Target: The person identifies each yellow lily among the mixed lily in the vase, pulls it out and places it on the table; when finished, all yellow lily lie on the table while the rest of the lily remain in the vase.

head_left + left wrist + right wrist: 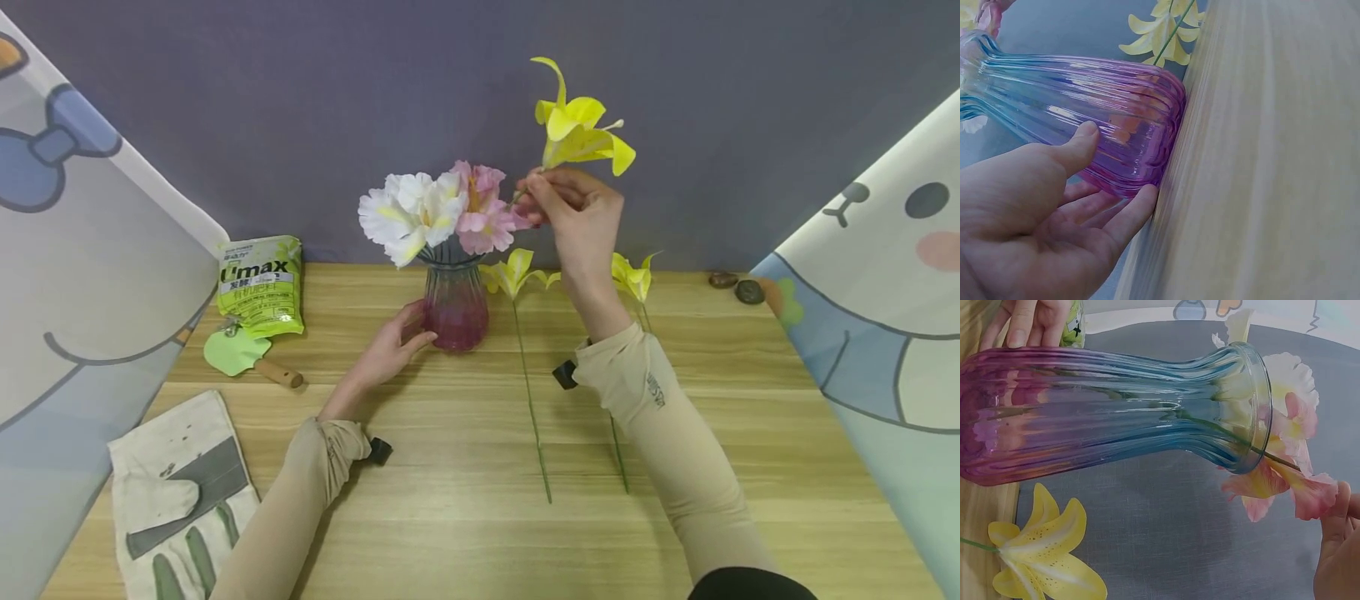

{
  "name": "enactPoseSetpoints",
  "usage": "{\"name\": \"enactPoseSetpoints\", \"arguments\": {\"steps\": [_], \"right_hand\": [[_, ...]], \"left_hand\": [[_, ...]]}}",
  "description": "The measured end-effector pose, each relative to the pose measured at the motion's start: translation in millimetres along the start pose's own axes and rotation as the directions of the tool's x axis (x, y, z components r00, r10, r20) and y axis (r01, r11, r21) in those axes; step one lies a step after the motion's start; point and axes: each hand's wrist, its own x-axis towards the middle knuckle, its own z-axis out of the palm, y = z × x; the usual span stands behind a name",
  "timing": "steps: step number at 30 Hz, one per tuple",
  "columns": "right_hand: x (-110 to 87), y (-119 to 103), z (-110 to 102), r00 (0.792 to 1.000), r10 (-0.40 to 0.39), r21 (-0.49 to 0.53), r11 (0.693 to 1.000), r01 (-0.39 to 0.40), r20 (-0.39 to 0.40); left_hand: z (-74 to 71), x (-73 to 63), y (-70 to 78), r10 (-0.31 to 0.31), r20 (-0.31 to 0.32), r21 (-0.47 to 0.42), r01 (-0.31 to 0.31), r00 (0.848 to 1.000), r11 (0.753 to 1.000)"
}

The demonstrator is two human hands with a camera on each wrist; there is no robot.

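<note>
A ribbed glass vase (456, 312), blue-grey at the neck and pink at the base, stands upright on the wooden table. Its mouth holds a white flower (401, 217) and a pink flower (483, 223). Low on its left side, my left hand (1041, 212) holds the vase, thumb in front and fingers curled behind near the base. Up and to the right of the rim, my right hand (585, 221) pinches the stem of a yellow lily (573, 133) just under the bloom. That stem slants down-left toward the pink petals, which hide its lower part.
Two more yellow lilies lie right of the vase, one lily (517, 275) beside it and another lily (633, 279) partly behind my right arm. At left are a green fertilizer bag (262, 287), a small trowel (238, 350) and work gloves (180, 483). Dark stones (748, 291) sit far right.
</note>
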Motion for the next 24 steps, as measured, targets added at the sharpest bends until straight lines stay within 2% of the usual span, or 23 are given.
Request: {"name": "enactPoseSetpoints", "arguments": {"steps": [10, 15, 24], "right_hand": [[2.4, 2.3, 0.1, 0.997, -0.03, 0.058, 0.998, 0.034, -0.071], [1.8, 5.8, -3.8, 0.994, -0.054, 0.043, 0.997, 0.058, -0.093], [2.4, 4.3, -6.2, 0.991, -0.07, 0.085, 0.993, 0.08, -0.118]], "left_hand": [[-0.1, 0.9, -4.7, 0.01, -0.008, 0.011, -0.01, 1.0, 1.0], [0.4, 0.4, -3.1, 0.003, -0.006, 0.023, -0.003, 1.0, 1.0], [0.7, 1.6, -3.1, 0.005, -0.006, 0.022, -0.005, 1.0, 1.0]]}}
